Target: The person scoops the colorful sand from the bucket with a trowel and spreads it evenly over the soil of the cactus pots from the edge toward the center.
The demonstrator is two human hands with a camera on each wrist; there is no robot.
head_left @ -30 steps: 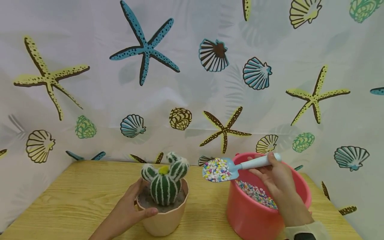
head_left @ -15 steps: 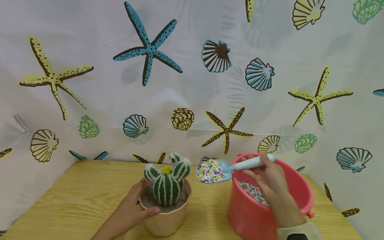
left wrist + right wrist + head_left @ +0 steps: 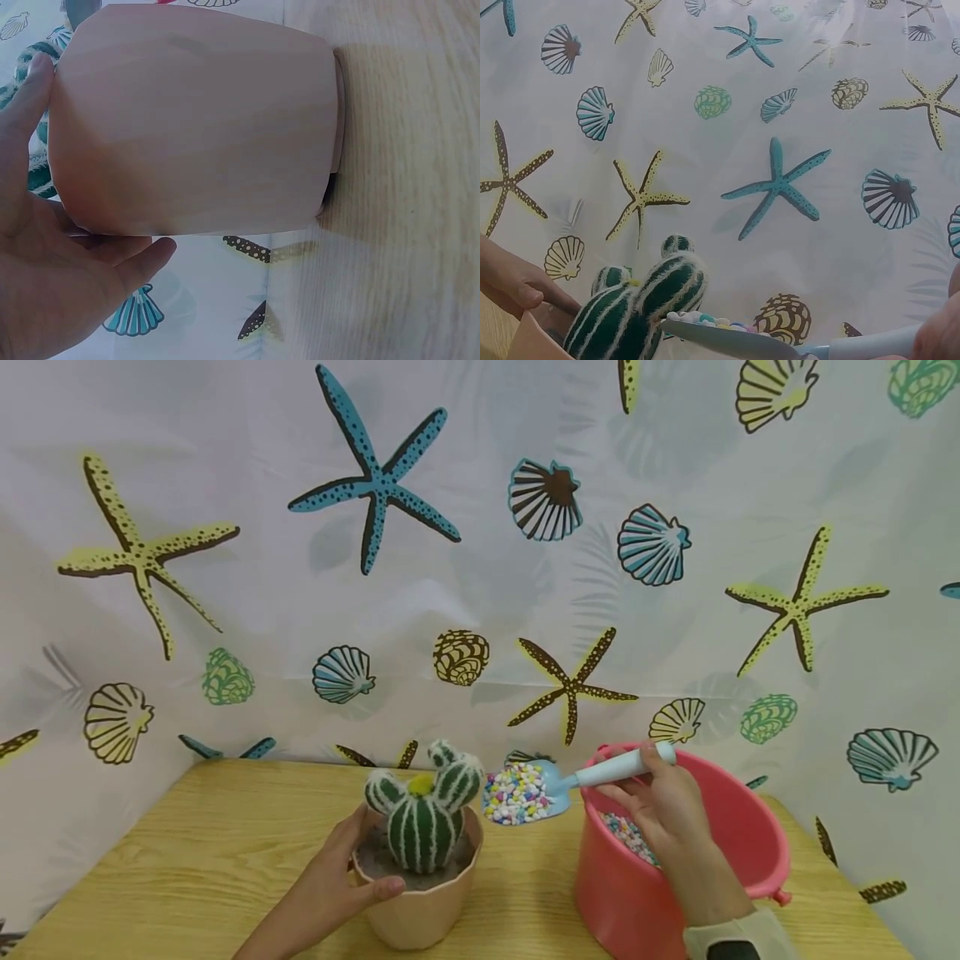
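A beige plant pot [image 3: 417, 917] stands on the wooden table, filled with grey soil and bearing a green cactus [image 3: 424, 835] with white fuzzy ridges. My left hand [image 3: 333, 877] grips the pot at its left side, thumb over the front of the rim; the left wrist view shows the pot's side wall [image 3: 195, 127]. In my right hand [image 3: 671, 806] is the handle of a light blue hand trowel [image 3: 611, 768]. Its blade carries a heap of multicoloured pebbles [image 3: 516, 793], level and just right of the cactus. In the right wrist view the blade [image 3: 735, 339] appears close to the cactus.
A pink bucket [image 3: 622, 902] stands on the right, under my right forearm, with more coloured pebbles [image 3: 630, 835] inside. A white cloth [image 3: 480, 552] printed with starfish and shells hangs behind the wooden table [image 3: 187, 852].
The loaded trowel has moved left, from beside the bucket's rim towards the cactus. My left hand keeps its hold on the pot. The whole view has shifted slightly.
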